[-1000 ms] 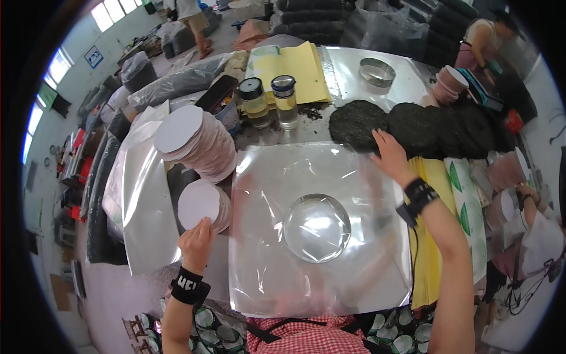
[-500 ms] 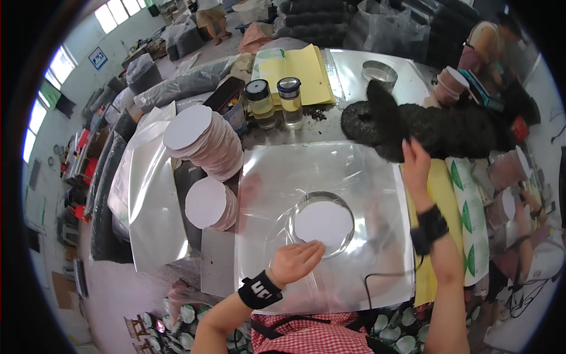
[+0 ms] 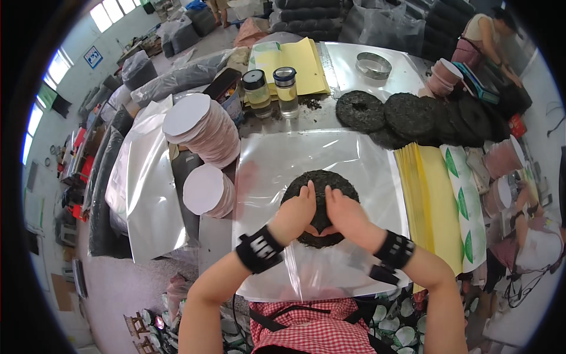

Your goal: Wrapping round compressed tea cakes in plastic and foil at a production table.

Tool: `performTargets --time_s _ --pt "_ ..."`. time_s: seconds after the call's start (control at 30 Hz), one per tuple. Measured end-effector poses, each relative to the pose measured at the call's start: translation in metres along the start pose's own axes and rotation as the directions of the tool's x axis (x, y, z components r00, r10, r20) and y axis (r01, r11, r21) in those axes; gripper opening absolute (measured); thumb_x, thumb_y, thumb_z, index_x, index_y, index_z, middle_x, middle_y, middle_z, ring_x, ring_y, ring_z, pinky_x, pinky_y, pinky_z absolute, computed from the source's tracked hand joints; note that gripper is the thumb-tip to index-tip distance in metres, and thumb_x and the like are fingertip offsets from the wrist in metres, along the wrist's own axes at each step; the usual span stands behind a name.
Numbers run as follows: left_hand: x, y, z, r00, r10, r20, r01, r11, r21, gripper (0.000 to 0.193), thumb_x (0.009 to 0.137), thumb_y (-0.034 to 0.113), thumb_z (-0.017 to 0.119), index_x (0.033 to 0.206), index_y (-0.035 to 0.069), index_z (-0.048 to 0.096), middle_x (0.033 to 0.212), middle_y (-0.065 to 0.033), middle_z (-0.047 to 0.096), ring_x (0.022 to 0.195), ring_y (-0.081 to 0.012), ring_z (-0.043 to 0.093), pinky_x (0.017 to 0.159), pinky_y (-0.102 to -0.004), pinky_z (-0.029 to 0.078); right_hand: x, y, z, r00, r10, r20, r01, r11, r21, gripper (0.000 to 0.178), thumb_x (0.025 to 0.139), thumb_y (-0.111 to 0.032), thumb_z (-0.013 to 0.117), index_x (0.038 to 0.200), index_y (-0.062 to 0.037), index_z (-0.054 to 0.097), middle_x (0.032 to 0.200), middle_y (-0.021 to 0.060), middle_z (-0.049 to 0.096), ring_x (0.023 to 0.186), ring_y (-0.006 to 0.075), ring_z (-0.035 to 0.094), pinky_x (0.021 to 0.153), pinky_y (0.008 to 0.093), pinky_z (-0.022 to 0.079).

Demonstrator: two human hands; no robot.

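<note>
A round, dark dried seaweed cake [image 3: 320,180] lies or is held over the middle of the clear plastic sheet [image 3: 265,171] in front of me. My left hand [image 3: 296,213] grips its left part and my right hand [image 3: 349,218] its right part, fingertips close together on top. The cake looks bent or folded between the two hands. The metal ring and white paper disc are hidden beneath it. More seaweed cakes [image 3: 361,111], some with a hole in the middle, lie overlapped at the back right.
Stacks of white paper discs [image 3: 187,115] stand on the left. Behind the sheet are two lidded jars [image 3: 287,93] and yellow paper [image 3: 303,62]. Another metal ring [image 3: 374,65] sits at the back. Yellow bags [image 3: 439,206] lie on the right. People work at the right edge.
My right hand has come from the seaweed pile at the back right to the middle, bringing a cake. My left hand has moved up from the ring's near edge onto the cake.
</note>
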State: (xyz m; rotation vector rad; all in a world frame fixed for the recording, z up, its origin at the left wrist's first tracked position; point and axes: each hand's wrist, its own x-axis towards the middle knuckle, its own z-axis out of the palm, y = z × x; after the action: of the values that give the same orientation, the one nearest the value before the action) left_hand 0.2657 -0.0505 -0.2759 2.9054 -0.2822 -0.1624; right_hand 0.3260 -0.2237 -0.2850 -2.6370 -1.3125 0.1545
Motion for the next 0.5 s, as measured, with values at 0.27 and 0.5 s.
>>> performTargets --time_s 0.27,0.5 --pt "0.031 -0.017 0.066 0.976 -0.089 0.198 0.082 0.996 0.047 0.118 0.051 0.026 0.093 0.141 -0.018 0.03 0.113 -0.0212 0.055 0.084 -0.0299 0.07 0.069 -0.0349 0.06 0.029 0.006 0.076 0.992 0.104 0.067 -0.102 0.994 -0.034 0.096 0.061 -0.022 0.085 0.136 0.0162 0.04 0.104 0.021 0.055 0.071 0.0293 0.07 0.058 0.0327 0.057" --pt "-0.038 -0.011 0.044 0.995 0.067 -0.069 -0.082 0.964 -0.254 0.088 0.07 0.032 0.084 0.135 -0.01 0.041 0.128 -0.024 0.052 0.108 -0.0368 0.061 0.086 -0.0393 0.053 0.02 0.007 0.058 0.994 0.064 0.089 -0.069 0.996 0.055 0.108 0.05 -0.03 0.092 0.133 0.0164 0.041 0.112 0.0254 0.054 0.083 0.0356 0.07 0.071 0.0369 0.058"
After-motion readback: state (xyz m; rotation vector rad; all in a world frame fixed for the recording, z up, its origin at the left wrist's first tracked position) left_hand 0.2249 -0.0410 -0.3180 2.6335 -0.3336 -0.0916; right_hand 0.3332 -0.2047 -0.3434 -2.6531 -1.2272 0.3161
